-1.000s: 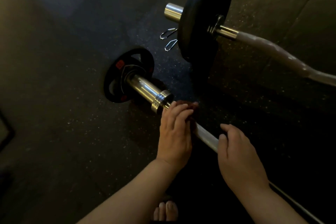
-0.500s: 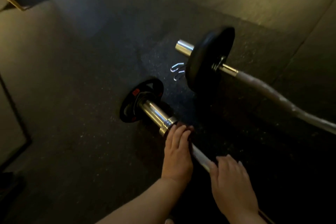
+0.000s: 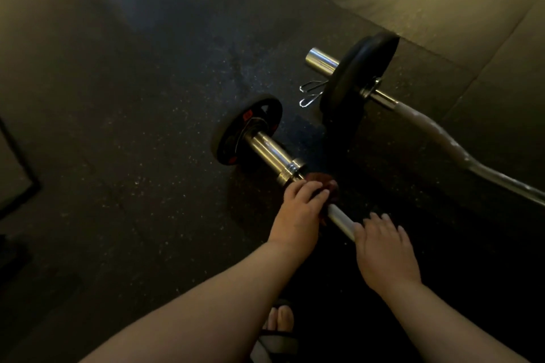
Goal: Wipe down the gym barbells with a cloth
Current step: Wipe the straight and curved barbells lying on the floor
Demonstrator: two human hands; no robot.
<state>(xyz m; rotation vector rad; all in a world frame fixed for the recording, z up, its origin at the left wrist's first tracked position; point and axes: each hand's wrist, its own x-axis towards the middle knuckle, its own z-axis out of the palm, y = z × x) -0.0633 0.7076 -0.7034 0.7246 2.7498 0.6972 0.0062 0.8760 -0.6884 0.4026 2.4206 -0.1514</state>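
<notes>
Two barbells on the floor (image 3: 118, 156), early days imo: left hand (image 3: 298, 215) fingers curled round the dark red cloth (image 3: 323, 181) on the near bar (image 3: 339, 216) by its collar (image 3: 290, 174), right hand (image 3: 383, 247) fingers spread loose over the shaft, far bar (image 3: 436, 132) w/ nobody on it, prob. still to wipe.

Right hand (image 3: 383, 253) now flat on the bar (image 3: 342, 219), fingers spread, no longer cupped over it; more cloth (image 3: 323, 182) showing beyond left hand (image 3: 298, 215) by the collar (image 3: 290, 172)

There were two barbells (image 3: 269, 153) (image 3: 436, 130), two weight plates (image 3: 233, 138) (image 3: 351, 79), one cloth (image 3: 324, 179), one spring clip (image 3: 309, 94), two hands (image 3: 298, 215) (image 3: 383, 250) and one sandalled foot (image 3: 281, 318).
</notes>
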